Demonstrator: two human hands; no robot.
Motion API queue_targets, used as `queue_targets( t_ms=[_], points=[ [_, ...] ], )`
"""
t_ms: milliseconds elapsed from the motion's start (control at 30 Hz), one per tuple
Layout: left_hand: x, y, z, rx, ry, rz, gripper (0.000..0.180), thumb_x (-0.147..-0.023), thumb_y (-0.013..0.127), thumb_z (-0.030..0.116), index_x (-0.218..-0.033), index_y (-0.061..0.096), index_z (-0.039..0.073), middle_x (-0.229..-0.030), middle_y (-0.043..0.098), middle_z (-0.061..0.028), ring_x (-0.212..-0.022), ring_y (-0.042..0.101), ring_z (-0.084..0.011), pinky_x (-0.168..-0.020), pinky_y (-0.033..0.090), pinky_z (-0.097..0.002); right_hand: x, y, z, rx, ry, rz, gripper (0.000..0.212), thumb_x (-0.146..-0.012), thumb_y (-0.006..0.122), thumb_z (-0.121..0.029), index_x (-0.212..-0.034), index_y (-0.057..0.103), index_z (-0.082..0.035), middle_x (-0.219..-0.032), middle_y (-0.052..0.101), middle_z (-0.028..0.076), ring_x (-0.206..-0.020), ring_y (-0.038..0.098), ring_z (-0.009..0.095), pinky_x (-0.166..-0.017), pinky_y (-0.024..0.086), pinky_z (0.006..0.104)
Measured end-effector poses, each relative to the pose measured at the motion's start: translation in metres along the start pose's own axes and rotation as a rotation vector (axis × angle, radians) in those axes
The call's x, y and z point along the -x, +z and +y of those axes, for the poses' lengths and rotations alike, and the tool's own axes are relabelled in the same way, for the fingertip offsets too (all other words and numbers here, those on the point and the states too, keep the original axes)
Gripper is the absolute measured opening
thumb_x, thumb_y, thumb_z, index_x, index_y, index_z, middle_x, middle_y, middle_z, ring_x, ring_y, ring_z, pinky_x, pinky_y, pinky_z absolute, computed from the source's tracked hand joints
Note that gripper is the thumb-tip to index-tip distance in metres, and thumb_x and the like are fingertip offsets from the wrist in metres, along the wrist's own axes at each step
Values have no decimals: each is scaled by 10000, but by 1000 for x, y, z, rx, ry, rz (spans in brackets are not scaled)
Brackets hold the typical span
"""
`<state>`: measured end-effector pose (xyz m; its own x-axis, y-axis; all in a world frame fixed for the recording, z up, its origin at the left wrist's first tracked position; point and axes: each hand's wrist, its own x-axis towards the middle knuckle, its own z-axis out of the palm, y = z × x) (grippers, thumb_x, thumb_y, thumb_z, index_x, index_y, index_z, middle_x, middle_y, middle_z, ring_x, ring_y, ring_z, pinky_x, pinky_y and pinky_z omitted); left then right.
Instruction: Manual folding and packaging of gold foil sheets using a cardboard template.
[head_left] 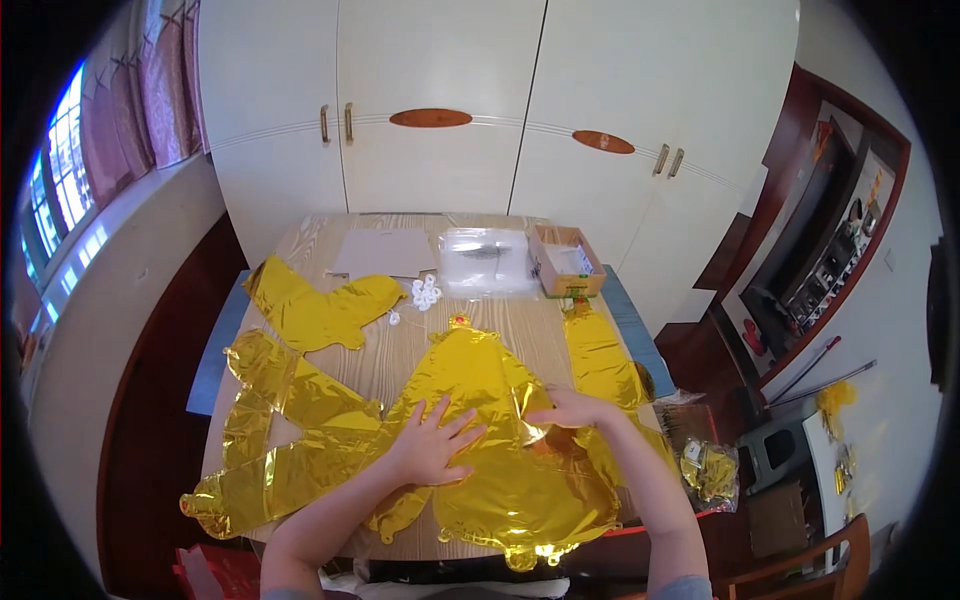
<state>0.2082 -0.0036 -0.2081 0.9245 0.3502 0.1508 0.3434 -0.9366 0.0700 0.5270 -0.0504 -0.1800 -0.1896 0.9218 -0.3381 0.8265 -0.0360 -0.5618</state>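
Note:
A large flat gold foil balloon (490,480) lies on the table in front of me, its surface creased and shiny. My left hand (432,447) rests on it with the palm down and the fingers spread. On the balloon's right side lies my right hand (572,408), its fingers stretched toward the left over a crease in the foil. To the left is another gold foil balloon (300,400), with angular limbs and a gap in its middle. A third flat gold foil piece (315,305) lies farther back on the left. More gold foil (605,355) stretches along the table's right side.
At the table's (390,355) back are a pale flat sheet (385,252), a clear plastic package (485,262) and an open cardboard box (566,262). White ribbon rolls (426,292) sit before them. White cabinets (430,60) stand behind; a stool (780,450) is at right.

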Motion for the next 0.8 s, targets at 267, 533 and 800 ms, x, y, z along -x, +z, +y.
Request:
queue_targets(
  t_ms=[267, 533, 800],
  points=[
    [1, 1, 0, 3, 2, 15, 705, -843, 531, 600, -1449, 420, 256, -1503, 399, -82, -1386, 291, -467, -1079, 208, -676, 29, 39, -4, 134, -439, 216, 524, -860, 635, -307, -1319, 566, -63, -1408, 508, 113, -1353, 389, 335, -1128, 298, 437],
    [1, 2, -2, 11, 6, 22, 682, -832, 541, 602, -1384, 502, 203, -1475, 423, -95, -1387, 283, -466, -1091, 195, -670, 18, 56, -16, 417, -484, 555, 329, -894, 646, -281, -1150, 683, -77, -1231, 653, 41, -1218, 544, 258, -1014, 415, 391],
    [-1, -2, 0, 5, 4, 10, 636, -837, 525, 605, -1320, 548, 190, -1424, 472, -106, -1383, 293, -462, -1083, 206, -673, 2, 48, -12, 495, -427, 466, 479, -879, 638, -421, -1230, 643, -96, -1331, 593, 19, -1292, 484, 241, -1048, 367, 406]
  ],
)
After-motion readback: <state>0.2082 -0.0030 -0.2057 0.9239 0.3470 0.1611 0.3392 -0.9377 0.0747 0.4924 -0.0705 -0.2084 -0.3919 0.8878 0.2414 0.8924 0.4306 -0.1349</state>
